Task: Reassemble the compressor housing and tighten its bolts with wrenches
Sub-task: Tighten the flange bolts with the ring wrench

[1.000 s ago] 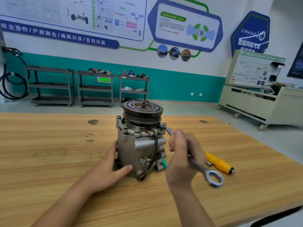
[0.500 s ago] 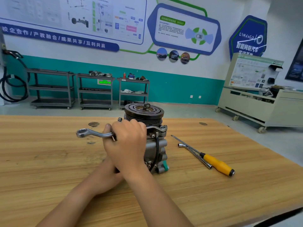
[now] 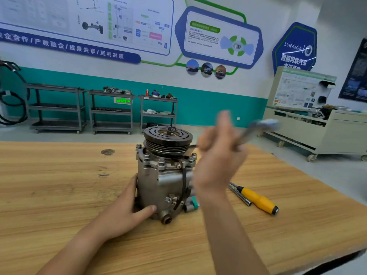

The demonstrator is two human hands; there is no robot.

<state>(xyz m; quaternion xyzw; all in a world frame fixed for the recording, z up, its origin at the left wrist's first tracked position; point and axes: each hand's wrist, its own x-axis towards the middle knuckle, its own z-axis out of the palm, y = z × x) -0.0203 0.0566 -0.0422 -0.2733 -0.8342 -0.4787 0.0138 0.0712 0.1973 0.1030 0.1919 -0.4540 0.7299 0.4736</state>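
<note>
The grey metal compressor [image 3: 162,183] stands upright on the wooden table [image 3: 59,195], its black pulley on top and several bolts around the top flange. My left hand [image 3: 127,211] holds the housing's lower left side, thumb across the front. My right hand [image 3: 220,155], blurred by motion, is raised just right of the pulley and grips a silver ring wrench [image 3: 260,126]. The wrench's free end points up and to the right. Its other end reaches toward the flange bolts and is partly hidden by my fingers.
A yellow-handled screwdriver [image 3: 258,199] and a slim socket wrench [image 3: 239,193] lie on the table right of the compressor. Grey shelf carts [image 3: 111,112] line the teal back wall. A white equipment cabinet [image 3: 317,124] stands at the right. The table's front right edge [image 3: 337,253] is close.
My right hand swung the wrench from the compressor's right, over to its left, and back now to the upper right. My left hand stayed on the housing.
</note>
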